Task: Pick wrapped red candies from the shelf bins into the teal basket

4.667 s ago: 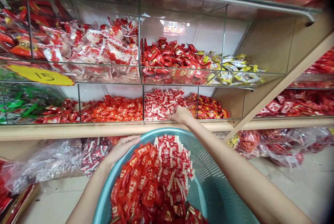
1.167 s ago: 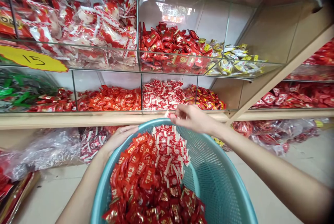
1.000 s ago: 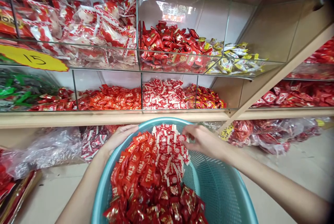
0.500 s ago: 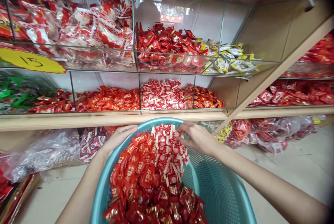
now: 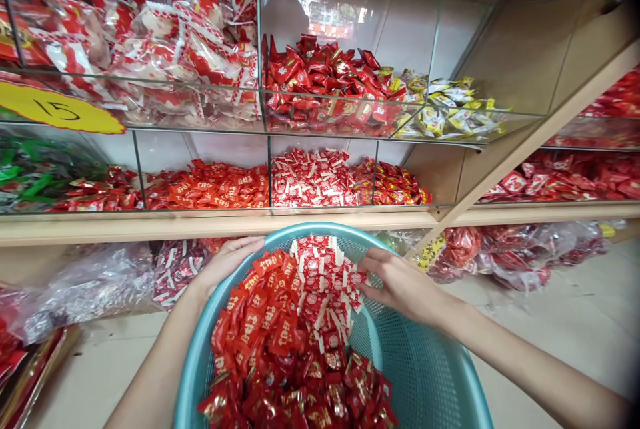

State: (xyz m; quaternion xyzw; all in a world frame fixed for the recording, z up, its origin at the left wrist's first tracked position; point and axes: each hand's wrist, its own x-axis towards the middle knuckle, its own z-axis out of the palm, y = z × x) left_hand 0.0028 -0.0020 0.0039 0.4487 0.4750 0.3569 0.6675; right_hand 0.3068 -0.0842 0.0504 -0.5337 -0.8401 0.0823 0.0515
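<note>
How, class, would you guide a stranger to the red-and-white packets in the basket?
Find the big teal basket. Inside, toward its far rim beside the right hand, lie the red-and-white packets. White ends set them apart from the orange-red packets on their left and the dark red ones nearer the viewer.

Perforated plastic basket (image 5: 430, 355), glossy wrappers (image 5: 305, 402), smooth wood-look shelf edge (image 5: 150, 225)

The scene is viewed from the wearer's head, forward and steeply down; the teal basket (image 5: 425, 349) is seen from close above (its near side is cut off by the lower edge), and the shelving (image 5: 225, 223) is faced beyond.
</note>
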